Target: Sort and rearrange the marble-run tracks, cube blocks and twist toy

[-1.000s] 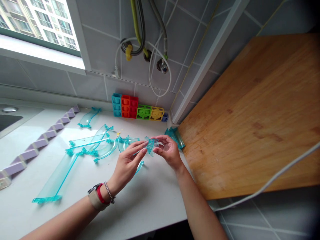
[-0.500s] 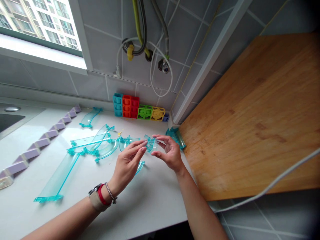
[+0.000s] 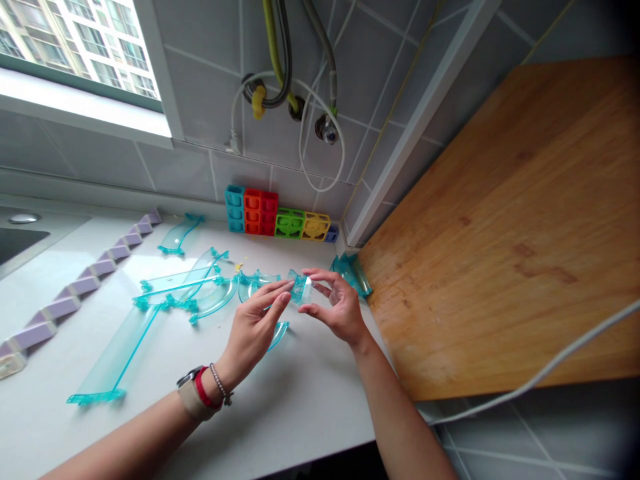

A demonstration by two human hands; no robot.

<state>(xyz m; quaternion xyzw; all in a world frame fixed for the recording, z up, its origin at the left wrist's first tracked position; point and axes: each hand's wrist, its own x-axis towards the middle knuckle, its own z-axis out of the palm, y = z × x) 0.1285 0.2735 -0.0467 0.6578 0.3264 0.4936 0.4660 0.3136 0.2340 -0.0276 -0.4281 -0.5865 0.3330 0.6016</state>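
Observation:
Between my two hands, above the white counter [image 3: 310, 393], is a small clear teal plastic piece [image 3: 299, 287]. My left hand [image 3: 257, 320] pinches its left side with thumb and fingertips. Around its right side curve the thumb and fingers of my right hand [image 3: 337, 305]. Left of my hands, a curved teal track piece [image 3: 215, 303] and a long straight teal piece [image 3: 120, 347] lie among other teal pieces. Another curved teal piece [image 3: 280, 335] is partly hidden behind my left hand.
Coloured blocks [image 3: 261, 212] stand against the tiled wall. A lilac zigzag strip [image 3: 85, 285] runs along the left, near a sink [image 3: 20, 240]. More teal pieces [image 3: 354, 273] lean by a wooden board [image 3: 500, 267] at the right. A white cable [image 3: 530, 373] crosses the board.
The small teal piece has tilted slightly, and its right side now shows a bright reflection. Both hands have barely moved.

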